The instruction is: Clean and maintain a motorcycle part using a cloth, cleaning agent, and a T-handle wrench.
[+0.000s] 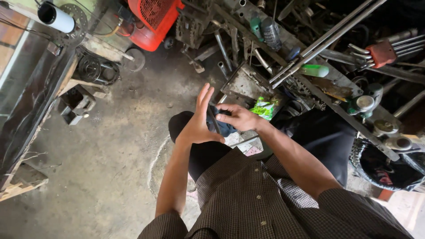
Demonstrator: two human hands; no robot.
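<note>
Clearly a small dark object (218,118), mostly hidden, pinched in right hand (239,117)'s grip; left hand (198,126) flat, fingers released.

A stained concrete floor (110,146) carries a red machine (152,20), wooden blocks (77,104) and scattered metal parts (221,53).

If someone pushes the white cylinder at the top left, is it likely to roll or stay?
The white cylinder looks round and smooth and seems to lie on its side, so it would probably roll. Its open dark end suggests a hollow tube, likely light for its size and rather stiff.
</note>
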